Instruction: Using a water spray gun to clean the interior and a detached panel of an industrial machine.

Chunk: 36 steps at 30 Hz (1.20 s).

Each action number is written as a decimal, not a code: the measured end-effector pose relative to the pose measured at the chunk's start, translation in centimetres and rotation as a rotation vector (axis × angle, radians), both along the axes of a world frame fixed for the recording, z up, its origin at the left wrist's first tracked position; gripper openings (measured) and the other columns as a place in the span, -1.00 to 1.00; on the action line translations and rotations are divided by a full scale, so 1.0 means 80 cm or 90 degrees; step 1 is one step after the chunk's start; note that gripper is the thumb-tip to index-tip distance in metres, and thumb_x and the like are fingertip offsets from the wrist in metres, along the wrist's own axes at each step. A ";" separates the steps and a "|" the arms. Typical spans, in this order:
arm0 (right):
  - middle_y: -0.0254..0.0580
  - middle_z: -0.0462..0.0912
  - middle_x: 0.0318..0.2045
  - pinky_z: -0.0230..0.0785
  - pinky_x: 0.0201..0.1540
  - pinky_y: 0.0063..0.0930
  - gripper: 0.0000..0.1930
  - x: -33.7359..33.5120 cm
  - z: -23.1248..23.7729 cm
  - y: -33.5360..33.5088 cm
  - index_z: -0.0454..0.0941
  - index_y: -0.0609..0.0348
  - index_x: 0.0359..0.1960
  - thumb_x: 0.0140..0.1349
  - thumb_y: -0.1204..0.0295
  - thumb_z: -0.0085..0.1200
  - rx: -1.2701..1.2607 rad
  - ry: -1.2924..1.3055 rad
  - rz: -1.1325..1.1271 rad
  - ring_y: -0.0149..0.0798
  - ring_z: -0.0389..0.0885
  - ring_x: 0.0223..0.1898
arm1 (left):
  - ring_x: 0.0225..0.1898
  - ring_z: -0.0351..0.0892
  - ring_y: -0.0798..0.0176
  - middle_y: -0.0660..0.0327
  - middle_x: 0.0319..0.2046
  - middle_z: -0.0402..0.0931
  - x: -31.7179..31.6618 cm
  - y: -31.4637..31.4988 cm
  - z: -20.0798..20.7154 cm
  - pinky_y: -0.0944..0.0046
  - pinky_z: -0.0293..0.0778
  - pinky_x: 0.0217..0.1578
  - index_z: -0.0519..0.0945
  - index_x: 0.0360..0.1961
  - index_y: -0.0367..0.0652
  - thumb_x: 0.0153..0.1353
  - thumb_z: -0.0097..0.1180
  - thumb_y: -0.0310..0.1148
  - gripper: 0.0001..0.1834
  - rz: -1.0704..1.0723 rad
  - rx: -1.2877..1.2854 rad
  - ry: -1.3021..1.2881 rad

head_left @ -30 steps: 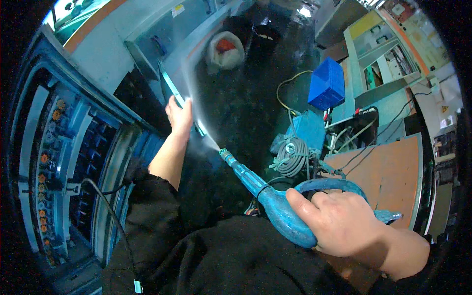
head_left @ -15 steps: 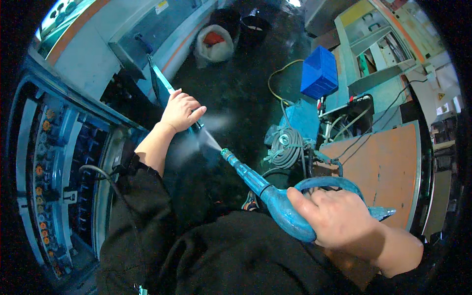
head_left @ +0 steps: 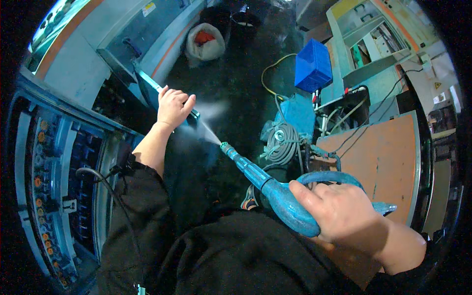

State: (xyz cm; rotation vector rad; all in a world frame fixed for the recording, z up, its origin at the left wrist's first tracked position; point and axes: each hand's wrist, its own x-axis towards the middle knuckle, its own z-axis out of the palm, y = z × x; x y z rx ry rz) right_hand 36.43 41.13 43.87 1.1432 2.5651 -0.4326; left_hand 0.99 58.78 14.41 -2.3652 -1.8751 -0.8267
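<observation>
My right hand (head_left: 346, 211) is wrapped round the looped handle of a blue spray gun (head_left: 292, 209), whose nozzle points up and to the left. A white jet of spray (head_left: 211, 132) leaves the nozzle and fans out where it strikes the near end of a long narrow bar (head_left: 149, 80). My left hand (head_left: 172, 108) grips that bar from above, fingers curled over it. The bar slants from the far left toward the nozzle, and its far end lies near a machine's grey side. Part of it is hidden under my hand.
At left an opened machine cabinet (head_left: 42, 196) shows rows of orange parts. A white sack (head_left: 206, 46) and a dark bucket (head_left: 245, 20) stand far ahead. To the right are a coiled grey hose (head_left: 282, 150), a blue crate (head_left: 313, 69) and a brown board (head_left: 376, 162).
My left hand and the bar have shifted slightly left and up, and more of the bar's near end shows. The surroundings have slid a little left in view. The spray still runs.
</observation>
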 end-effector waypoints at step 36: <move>0.03 0.64 -0.42 0.52 -0.44 -0.06 -0.53 0.022 -0.105 0.093 0.37 0.12 0.19 0.21 0.38 0.00 -0.012 -0.019 0.028 0.06 0.68 -0.45 | -0.06 0.52 0.02 0.18 -0.31 0.54 0.029 0.079 -0.002 -0.05 0.22 0.15 0.58 -0.39 -0.07 0.37 -0.15 -0.06 -0.62 -0.023 -0.090 0.107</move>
